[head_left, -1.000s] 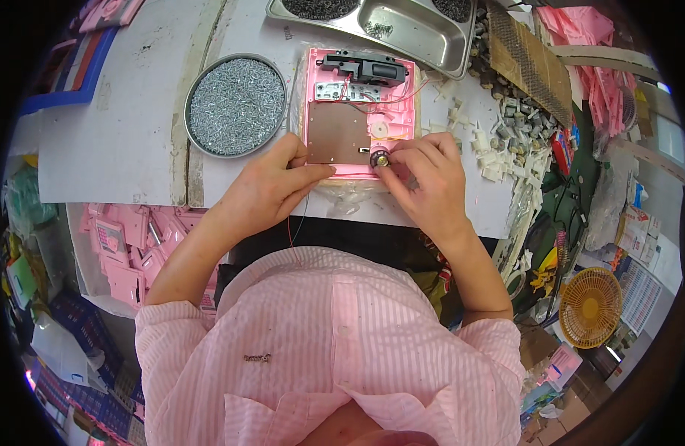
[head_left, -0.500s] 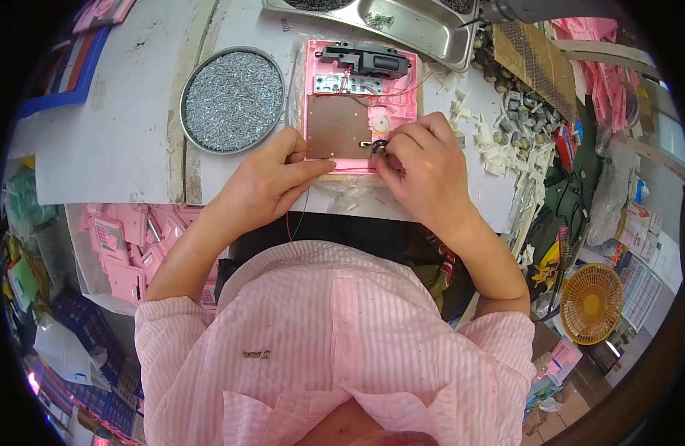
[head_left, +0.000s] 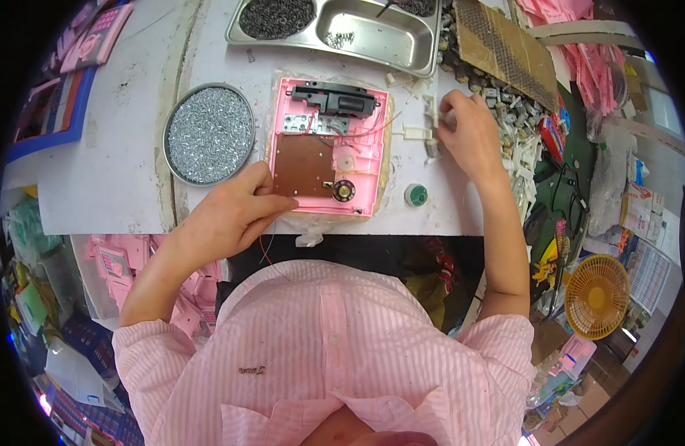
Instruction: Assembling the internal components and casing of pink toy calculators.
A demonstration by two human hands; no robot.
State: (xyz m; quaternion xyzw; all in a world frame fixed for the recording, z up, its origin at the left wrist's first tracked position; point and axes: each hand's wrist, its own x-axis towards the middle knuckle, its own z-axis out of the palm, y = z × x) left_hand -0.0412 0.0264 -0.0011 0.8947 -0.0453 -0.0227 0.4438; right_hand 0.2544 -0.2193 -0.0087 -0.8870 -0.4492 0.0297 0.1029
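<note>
A pink plastic housing (head_left: 369, 154) lies open on the table in front of me. In it sit a black mechanism (head_left: 335, 99), a metal plate (head_left: 304, 125), a brown circuit board (head_left: 301, 163) and a small round black part (head_left: 344, 191). My left hand (head_left: 234, 210) is closed at the housing's near left corner, pinching thin red and green wires (head_left: 263, 249) that hang below it. Off to the right of the housing, my right hand (head_left: 470, 134) has its fingers curled against a white plastic part (head_left: 430, 111); its grip is partly hidden.
A round metal dish (head_left: 211, 134) of small screws stands left of the housing. Behind it is a divided steel tray (head_left: 379, 33) with small dark parts. A small green-topped container (head_left: 416, 195) stands near the front edge. White parts and cardboard (head_left: 502, 48) crowd the right side.
My right hand has left the round black part and moved right to the white plastic parts. My left hand stays at the housing's near left corner. The whole view has shifted.
</note>
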